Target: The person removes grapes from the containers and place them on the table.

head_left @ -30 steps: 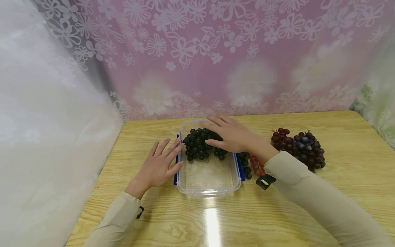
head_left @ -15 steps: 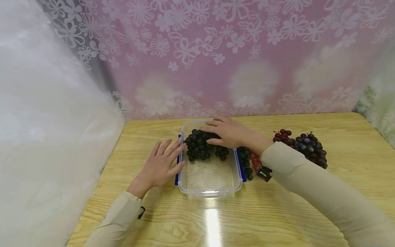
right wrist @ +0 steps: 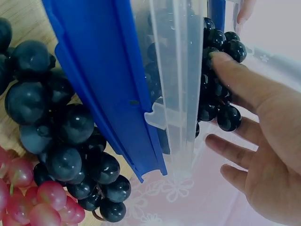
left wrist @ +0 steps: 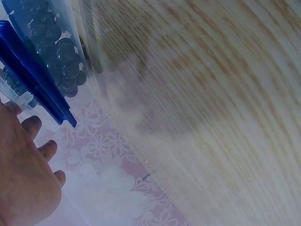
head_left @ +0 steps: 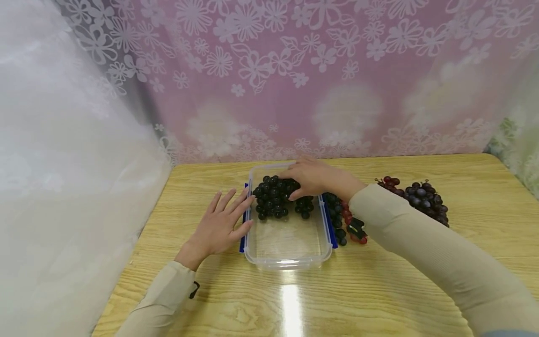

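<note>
A clear plastic food container (head_left: 288,263) with blue side clips stands on the wooden table. Inside its far half lies a bunch of black grapes (head_left: 271,199). Reaching over the right rim, my right hand (head_left: 316,178) grips the grapes from above; in the right wrist view its thumb presses on one grape (right wrist: 229,117), and the fingers bend down on the other side. My left hand (head_left: 220,227) is spread with straight fingers, its fingertips at the left rim. The left wrist view shows that hand (left wrist: 23,174) beside a blue clip (left wrist: 40,77).
Right beside the container lie a dark bunch of grapes (head_left: 335,217) and a red bunch (head_left: 359,239). Farther right are a dark red bunch (head_left: 390,183) and a dark purple bunch (head_left: 425,200), partly behind my right sleeve. A pink flowered curtain (head_left: 273,93) hangs behind the table.
My right hand has shifted slightly and its fingers have bent down farther onto the black grapes. The right wrist has come lower and left. My left hand stays at the rim.
</note>
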Available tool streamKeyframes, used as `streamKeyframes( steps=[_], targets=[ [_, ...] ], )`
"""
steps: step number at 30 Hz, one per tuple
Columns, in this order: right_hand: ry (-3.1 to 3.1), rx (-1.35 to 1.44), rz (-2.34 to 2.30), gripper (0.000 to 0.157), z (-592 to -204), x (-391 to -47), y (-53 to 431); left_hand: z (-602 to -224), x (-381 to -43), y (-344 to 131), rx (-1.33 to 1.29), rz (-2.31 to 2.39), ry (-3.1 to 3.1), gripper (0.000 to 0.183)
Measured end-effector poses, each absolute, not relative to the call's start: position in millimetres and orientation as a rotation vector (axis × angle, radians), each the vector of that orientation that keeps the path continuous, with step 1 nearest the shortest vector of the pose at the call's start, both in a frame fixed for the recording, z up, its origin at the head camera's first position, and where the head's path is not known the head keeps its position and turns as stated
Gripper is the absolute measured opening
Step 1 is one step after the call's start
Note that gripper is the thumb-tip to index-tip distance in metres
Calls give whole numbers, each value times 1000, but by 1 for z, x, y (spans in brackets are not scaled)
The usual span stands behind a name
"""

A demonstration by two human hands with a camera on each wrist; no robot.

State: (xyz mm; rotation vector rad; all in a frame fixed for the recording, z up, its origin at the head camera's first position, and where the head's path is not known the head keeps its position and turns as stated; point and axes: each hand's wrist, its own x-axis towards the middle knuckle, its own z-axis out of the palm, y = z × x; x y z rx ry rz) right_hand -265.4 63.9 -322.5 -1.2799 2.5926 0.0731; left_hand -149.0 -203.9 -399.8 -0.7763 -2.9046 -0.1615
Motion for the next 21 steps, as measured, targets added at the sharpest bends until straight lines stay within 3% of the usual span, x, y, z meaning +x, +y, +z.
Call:
streamKeyframes(
  steps=[9,21],
  targets=[
    [2634,-1302,85,58,-323,-266,64,-400,-149,-203,-773,-164,-2903,60],
    [2721,-1241,278,61,-331,-257,56,-401,-148,-202,-774,-180,-2887,60]
  ],
)
